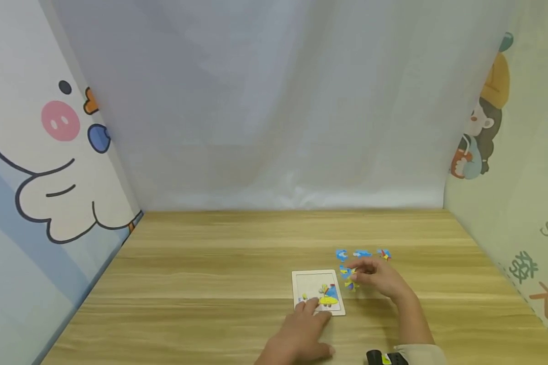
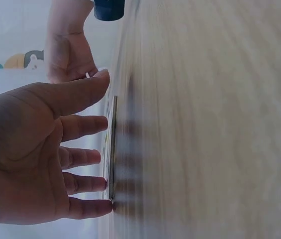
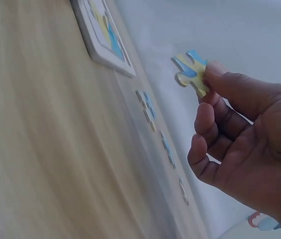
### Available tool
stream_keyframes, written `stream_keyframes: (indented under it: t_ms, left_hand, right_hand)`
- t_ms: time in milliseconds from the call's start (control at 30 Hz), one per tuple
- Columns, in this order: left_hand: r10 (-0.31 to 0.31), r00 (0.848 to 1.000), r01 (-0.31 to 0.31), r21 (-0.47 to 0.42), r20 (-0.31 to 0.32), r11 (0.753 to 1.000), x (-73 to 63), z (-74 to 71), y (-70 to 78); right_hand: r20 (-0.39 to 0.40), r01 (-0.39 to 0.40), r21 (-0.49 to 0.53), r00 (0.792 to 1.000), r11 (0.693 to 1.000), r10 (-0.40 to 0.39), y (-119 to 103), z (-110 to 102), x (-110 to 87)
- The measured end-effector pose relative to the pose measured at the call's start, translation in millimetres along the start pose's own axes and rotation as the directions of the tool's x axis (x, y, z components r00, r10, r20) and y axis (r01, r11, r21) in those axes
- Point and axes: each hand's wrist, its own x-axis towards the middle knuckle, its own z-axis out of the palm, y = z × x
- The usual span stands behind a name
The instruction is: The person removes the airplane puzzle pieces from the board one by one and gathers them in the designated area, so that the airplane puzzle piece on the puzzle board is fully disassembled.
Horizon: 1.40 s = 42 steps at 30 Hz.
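Note:
My left hand [image 1: 301, 329] rests with spread, fairly straight fingers at the near edge of a pale puzzle tray [image 1: 308, 280]. Side-on in the left wrist view, the left fingertips [image 2: 88, 209] sit right at the thin tray edge [image 2: 113, 149]. Assembled yellow and blue pieces [image 1: 329, 294] fill the tray's lower right part. My right hand [image 1: 381, 278] is just right of the tray. Between its thumb and index finger it pinches a yellow and blue jigsaw piece [image 3: 191, 72], raised off the table in the right wrist view; the other fingers curl inward.
Several loose blue pieces lie in a row beyond the right hand, including a cloud piece [image 1: 362, 253] and one with a red and yellow shape [image 1: 384, 254]. The wooden table [image 1: 201, 284] meets a grey curtain [image 1: 274, 111] behind. Cartoon-printed panels stand at both sides.

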Motion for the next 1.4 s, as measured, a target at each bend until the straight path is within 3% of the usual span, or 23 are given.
stream_keyframes:
  t_ms: [267, 700, 900, 1133, 1400]
  left_hand:
    - [0.008, 1.000, -0.008, 0.035, 0.003, 0.999, -2.1, -4.8, -0.2]
    - [0.012, 1.000, -0.014, 0.110, 0.020, 0.994, 3.0, -4.2, 12.3]
    - [0.012, 1.000, -0.015, 0.130, 0.021, 0.991, 7.4, -0.1, 15.1]
    - [-0.017, 0.999, 0.012, 0.108, 0.048, 0.994, 13.7, 2.3, 18.5]
    - [-0.003, 1.000, 0.004, 0.186, -0.005, 0.983, 17.2, 5.9, 19.9]
  right_hand:
    - [-0.060, -0.012, -0.005, 0.998, 1.000, 0.011, 10, -19, -7.5]
    - [-0.172, -0.134, -0.022, 0.977, 0.991, 0.129, 22, -35, -15.0]
    - [-0.188, -0.131, 0.001, 0.974, 0.991, 0.129, 29, -36, -10.7]
    - [-0.209, -0.162, -0.064, 0.967, 0.985, 0.146, 34, -35, -0.2]
    - [-0.218, -0.161, -0.114, 0.967, 0.980, 0.133, 41, -29, 12.8]
